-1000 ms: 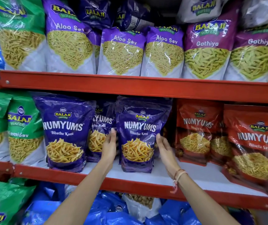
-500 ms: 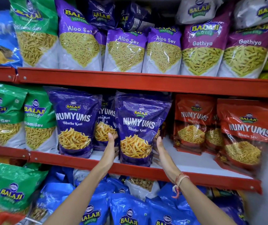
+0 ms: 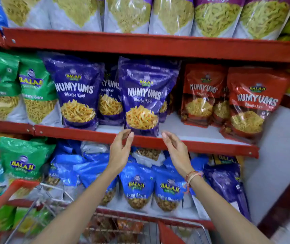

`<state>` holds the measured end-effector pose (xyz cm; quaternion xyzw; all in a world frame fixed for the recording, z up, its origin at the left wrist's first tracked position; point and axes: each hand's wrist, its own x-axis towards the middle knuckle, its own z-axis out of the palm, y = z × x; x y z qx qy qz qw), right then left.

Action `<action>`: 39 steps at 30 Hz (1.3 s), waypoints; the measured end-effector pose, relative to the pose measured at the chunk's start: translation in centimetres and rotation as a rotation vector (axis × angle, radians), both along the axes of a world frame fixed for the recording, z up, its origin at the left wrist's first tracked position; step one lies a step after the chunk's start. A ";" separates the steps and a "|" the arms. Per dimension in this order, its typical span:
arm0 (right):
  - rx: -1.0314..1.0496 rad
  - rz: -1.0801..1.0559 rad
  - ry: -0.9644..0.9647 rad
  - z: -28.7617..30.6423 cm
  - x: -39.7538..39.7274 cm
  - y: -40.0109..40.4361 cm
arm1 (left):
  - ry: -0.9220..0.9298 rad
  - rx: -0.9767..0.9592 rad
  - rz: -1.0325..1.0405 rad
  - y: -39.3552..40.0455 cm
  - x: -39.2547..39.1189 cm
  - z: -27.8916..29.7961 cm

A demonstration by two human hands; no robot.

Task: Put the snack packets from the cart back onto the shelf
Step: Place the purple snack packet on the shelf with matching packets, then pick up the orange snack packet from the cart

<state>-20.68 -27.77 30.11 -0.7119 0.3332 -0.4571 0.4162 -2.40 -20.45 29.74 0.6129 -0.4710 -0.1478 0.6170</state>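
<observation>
Purple Numyums packet [image 3: 143, 95] upright at frame centre on the red shelf [image 3: 202, 147]. Just below it, left hand [image 3: 120, 152] and right hand [image 3: 176, 152], both loose and empty (palms facing), not touching.

Red metal shelving [image 3: 158, 48] fills nearly the whole view, its painted front rails running across in three tiers and fixed with small bolts at the joints. The boards behind the rails are pale grey-white [image 3: 190, 129], bare in a patch on the middle tier. At the right the unit ends against a plain light grey wall [image 3: 277, 155], crossed low down by a dark reddish-brown band [image 3: 285, 208] that may be a skirting or another frame; it is too blurred to tell. The light is even and soft, with glare on the glossy surfaces. No floor or window shows.
</observation>
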 end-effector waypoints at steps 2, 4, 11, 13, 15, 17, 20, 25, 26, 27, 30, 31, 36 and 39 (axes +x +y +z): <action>0.016 -0.033 0.002 -2.5 -1.7 1.3 | -0.043 0.034 -0.013 1.3 -1.7 -2.8; 0.067 -0.054 0.038 -5.4 -3.6 2.6 | -0.011 0.098 -0.060 2.5 -3.4 -5.9; 0.347 -0.163 0.340 -15.8 -11.4 6.6 | 0.065 0.407 -0.233 5.1 -6.2 -15.0; 0.404 -0.220 0.418 -18.4 -13.3 8.0 | 0.070 0.492 -0.267 5.3 -6.9 -17.3; 0.455 -0.248 0.501 -21.0 -15.0 9.4 | 0.074 0.578 -0.272 5.3 -7.7 -19.6; 0.513 -0.251 0.520 -23.7 -16.1 10.8 | 0.098 0.661 -0.280 5.4 -8.5 -22.1; 0.617 -0.256 0.519 -27.0 -17.2 12.1 | 0.093 0.770 -0.301 5.1 -9.9 -25.2; 0.736 -0.277 0.526 -30.7 -17.2 12.5 | 0.096 0.831 -0.284 3.5 -11.2 -28.8; 0.764 -0.299 0.505 -31.4 -16.9 12.4 | 0.096 0.836 -0.283 3.1 -11.3 -29.3; 0.805 -0.319 0.474 -32.0 -16.6 12.3 | 0.097 0.841 -0.282 2.8 -11.4 -29.8; 0.861 -0.374 0.457 -33.5 -16.0 11.9 | 0.143 0.854 -0.279 2.3 -11.6 -30.8; 0.869 -0.397 0.458 -33.9 -16.0 11.8 | 0.175 0.848 -0.290 2.3 -11.7 -31.2; 0.919 -0.463 0.369 -35.0 -15.9 11.5 | 0.132 0.841 -0.301 2.5 -11.9 -32.2; 0.945 -0.515 0.322 -35.0 -15.6 11.5 | 0.087 0.874 -0.337 2.8 -11.7 -32.5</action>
